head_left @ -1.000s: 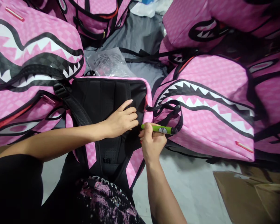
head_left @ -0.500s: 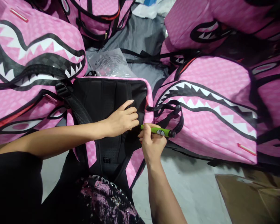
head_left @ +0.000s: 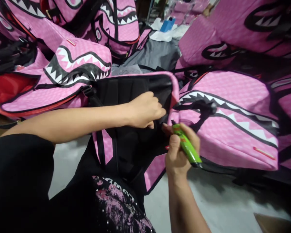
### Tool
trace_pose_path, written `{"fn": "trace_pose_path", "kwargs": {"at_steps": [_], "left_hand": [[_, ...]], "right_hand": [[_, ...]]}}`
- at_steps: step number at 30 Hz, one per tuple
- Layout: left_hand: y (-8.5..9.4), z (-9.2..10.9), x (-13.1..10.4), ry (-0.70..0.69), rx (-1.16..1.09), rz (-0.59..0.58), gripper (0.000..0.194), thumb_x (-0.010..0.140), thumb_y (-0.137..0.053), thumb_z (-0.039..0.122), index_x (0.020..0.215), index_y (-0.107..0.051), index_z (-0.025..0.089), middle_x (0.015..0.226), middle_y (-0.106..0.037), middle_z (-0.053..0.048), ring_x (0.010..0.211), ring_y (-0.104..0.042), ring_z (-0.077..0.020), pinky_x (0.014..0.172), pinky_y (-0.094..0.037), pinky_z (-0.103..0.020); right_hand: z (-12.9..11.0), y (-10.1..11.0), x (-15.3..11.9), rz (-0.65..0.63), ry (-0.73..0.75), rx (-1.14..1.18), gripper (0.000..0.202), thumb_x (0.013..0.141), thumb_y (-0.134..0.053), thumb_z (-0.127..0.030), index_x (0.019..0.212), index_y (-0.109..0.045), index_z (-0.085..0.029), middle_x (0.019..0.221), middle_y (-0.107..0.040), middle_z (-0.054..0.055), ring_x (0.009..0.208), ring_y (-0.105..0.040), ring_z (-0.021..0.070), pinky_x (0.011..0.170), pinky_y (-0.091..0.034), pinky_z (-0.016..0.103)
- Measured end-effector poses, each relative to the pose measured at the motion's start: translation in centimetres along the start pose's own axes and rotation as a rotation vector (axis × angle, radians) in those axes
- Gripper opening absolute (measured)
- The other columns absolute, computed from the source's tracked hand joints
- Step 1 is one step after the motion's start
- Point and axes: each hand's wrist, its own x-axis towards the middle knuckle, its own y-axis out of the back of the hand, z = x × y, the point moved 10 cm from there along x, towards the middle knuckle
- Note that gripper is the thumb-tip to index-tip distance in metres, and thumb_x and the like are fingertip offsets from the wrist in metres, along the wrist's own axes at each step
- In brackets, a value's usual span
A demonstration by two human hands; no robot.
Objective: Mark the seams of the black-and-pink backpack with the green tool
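A pink backpack (head_left: 157, 168) lies face down in front of me, its black padded back panel facing up. My left hand (head_left: 145, 110) is closed on the black fabric near the panel's right edge. My right hand (head_left: 178, 152) holds a green pen-like tool (head_left: 187, 147), tilted with its tip close to the same edge, just below the left hand's fingers. A pink and black shoulder strap (head_left: 103, 147) hangs down toward my lap.
Several pink backpacks with shark-mouth prints surround me: one at the right (head_left: 232, 126), one at the left (head_left: 72, 68), more at the back (head_left: 118, 26). Grey cloth (head_left: 155, 53) lies behind. Pale floor (head_left: 220, 200) shows at the lower right.
The view has shifted and the bag looks lifted and closer. My left hand went from flat on the panel to gripping it. The green tool turned from lying level to pointing up-left.
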Motion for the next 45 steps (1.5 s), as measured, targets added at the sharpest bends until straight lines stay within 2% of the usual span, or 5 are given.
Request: {"fn": "trace_pose_path", "kwargs": {"at_steps": [6, 13, 18, 33, 45], "left_hand": [[6.0, 2.2, -3.5, 0.290, -0.170, 0.045, 0.028, 0.084, -0.071, 0.039, 0.101, -0.071, 0.016, 0.089, -0.074, -0.008, 0.089, -0.069, -0.0256, 0.077, -0.046, -0.036], [-2.4, 1.7, -9.4, 0.405, -0.499, -0.069, 0.027, 0.092, -0.061, 0.042, 0.097, -0.069, 0.017, 0.084, -0.073, -0.004, 0.078, -0.069, -0.0198, 0.065, -0.047, -0.029], [1.2, -0.5, -10.7, 0.386, -0.180, 0.312, 0.029, 0.094, -0.057, 0.024, 0.122, -0.060, 0.019, 0.128, -0.064, -0.011, 0.124, -0.053, -0.0261, 0.103, -0.040, -0.043], [-5.0, -1.4, -7.0, 0.334, 0.020, -0.040, 0.126, 0.065, -0.083, 0.052, 0.158, -0.007, 0.016, 0.159, -0.025, -0.024, 0.146, -0.022, -0.0396, 0.114, -0.020, -0.057], [-6.4, -1.8, -6.3, 0.400, 0.018, -0.104, 0.087, 0.087, -0.063, 0.031, 0.158, -0.015, 0.018, 0.156, -0.034, -0.019, 0.130, -0.043, -0.0341, 0.105, -0.034, -0.047]], "right_hand": [[-6.6, 1.3, 2.4, -0.222, 0.259, -0.004, 0.040, 0.093, -0.063, -0.029, 0.132, -0.060, -0.030, 0.115, -0.072, 0.005, 0.104, -0.070, 0.0252, 0.093, -0.057, 0.043], [-3.0, -3.9, -1.0, -0.573, 0.373, -0.008, 0.038, 0.093, -0.060, -0.022, 0.131, -0.060, -0.026, 0.110, -0.073, 0.007, 0.102, -0.069, 0.0234, 0.090, -0.055, 0.040], [-2.5, -5.8, -1.9, -0.524, 0.468, -0.055, 0.041, 0.090, -0.061, -0.018, 0.131, -0.058, -0.023, 0.106, -0.072, 0.008, 0.095, -0.067, 0.0226, 0.085, -0.053, 0.039], [-1.0, -5.9, -3.9, -0.511, 0.288, -0.072, 0.029, 0.095, -0.051, -0.030, 0.121, -0.061, -0.020, 0.094, -0.072, 0.009, 0.089, -0.070, 0.0251, 0.078, -0.058, 0.042], [1.4, -6.7, -1.4, -0.740, 0.015, -0.160, 0.022, 0.092, -0.061, -0.031, 0.112, -0.067, -0.022, 0.104, -0.074, 0.005, 0.091, -0.072, 0.0202, 0.081, -0.058, 0.033]]}}
